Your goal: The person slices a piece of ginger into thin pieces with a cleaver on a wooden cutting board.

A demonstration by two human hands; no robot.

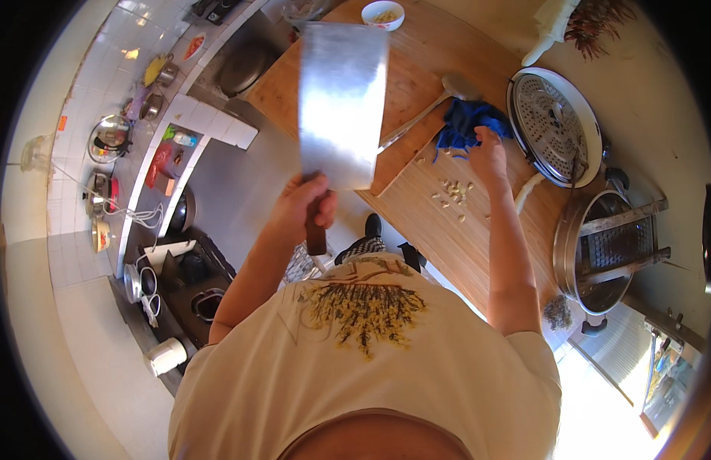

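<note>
My left hand (309, 208) grips the dark wooden handle of a broad cleaver (344, 109), its shiny blade pointing away from me. Over the wooden table my right hand (489, 150) touches the near edge of a crumpled blue cloth (473, 119); whether its fingers hold the cloth cannot be told. Peeled garlic cloves (456, 192) lie scattered on the table left of that forearm. A wooden cutting board (410, 144) lies partly behind the blade, with a long-handled metal ladle (460, 87) across it. At the table's far end stands a small bowl (383, 16) with pale pieces in it.
A perforated steamer plate (548, 123) rests in a white basin at the right. Nearer stands a large metal pot (605, 250) with a grater and wooden slats over it. At the left are a tiled counter with pans (111, 138) and a white cable (140, 215).
</note>
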